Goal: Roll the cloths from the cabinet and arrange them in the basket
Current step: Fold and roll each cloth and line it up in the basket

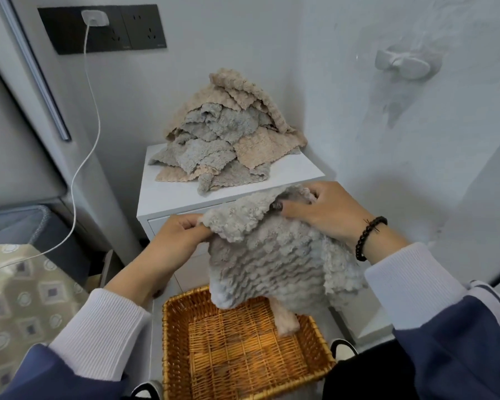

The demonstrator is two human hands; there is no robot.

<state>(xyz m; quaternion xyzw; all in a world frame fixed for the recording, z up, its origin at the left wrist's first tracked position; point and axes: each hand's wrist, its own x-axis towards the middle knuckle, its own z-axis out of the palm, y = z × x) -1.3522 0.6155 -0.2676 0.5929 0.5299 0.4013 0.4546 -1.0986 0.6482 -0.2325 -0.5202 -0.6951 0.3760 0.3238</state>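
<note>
Right now the left hand (182,230) pinches one top corner of a grey cloth (274,255), and the right hand (318,210) has its fingers curled over the opposite top edge, which is folded forward. The cloth hangs in the air between them, directly above the wicker basket (173,342) on the floor. One pale rolled cloth (285,320) already lies in the basket near its far right corner, partly hidden by the hanging one. The pile of cloths (228,140) waiting to be rolled sits heaped on top of the white cabinet (171,197), well behind the hands.

The main risk, as I judge it, is a loose, lopsided roll: the cloth is thick and fluffy, it has no surface under it, and the two hands grip it unevenly, so one side may wind tighter than the other. A slack roll would likely spring open once set in the basket. The lower edge also dangles close to the rolled cloth and could drag it out of place.
</note>
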